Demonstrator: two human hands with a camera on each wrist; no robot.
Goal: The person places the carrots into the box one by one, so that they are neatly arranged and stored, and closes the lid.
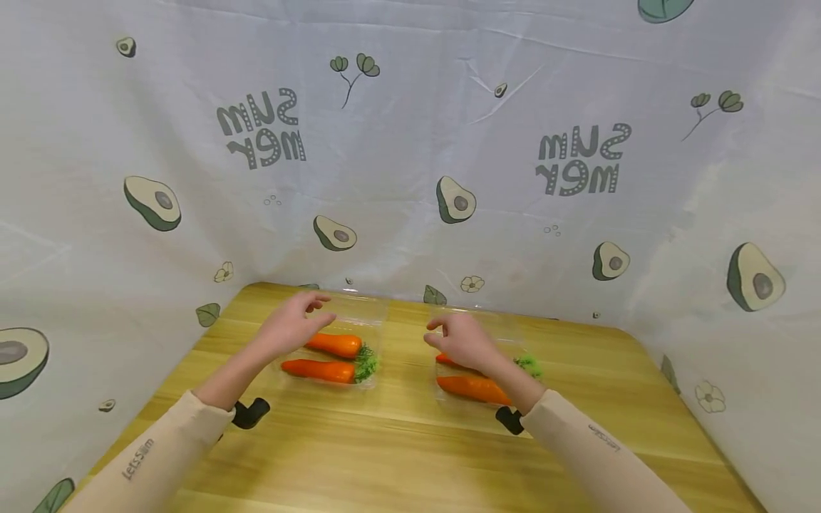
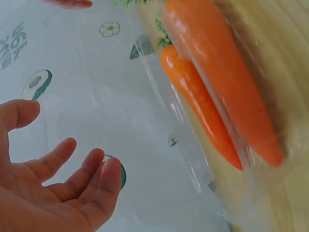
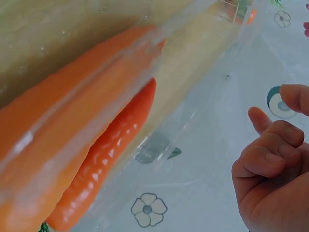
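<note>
My left hand (image 1: 291, 328) hovers above the left clear plastic container (image 1: 374, 385), its fingers loosely bent around nothing. Two orange carrots lie inside, a rear one (image 1: 338, 345) and a front one (image 1: 318, 370), with green frilly tops pointing right. Over the right clear container (image 1: 442, 402) is my right hand (image 1: 465, 340), also holding nothing, fingers curled loosely. That container has a front carrot (image 1: 471, 387) and a rear carrot (image 1: 449, 361) partly hidden by the hand and forearm. Both wrist views show the hands (image 2: 63, 193) (image 3: 275, 169) apart from the carrots.
Both containers stand on a wood-grain table (image 1: 359, 456), a gap between them. A white curtain (image 1: 398, 128) printed with avocados and lettering hangs behind the table and along both sides. Black wrist-worn devices (image 1: 251, 413) show beside the sleeves.
</note>
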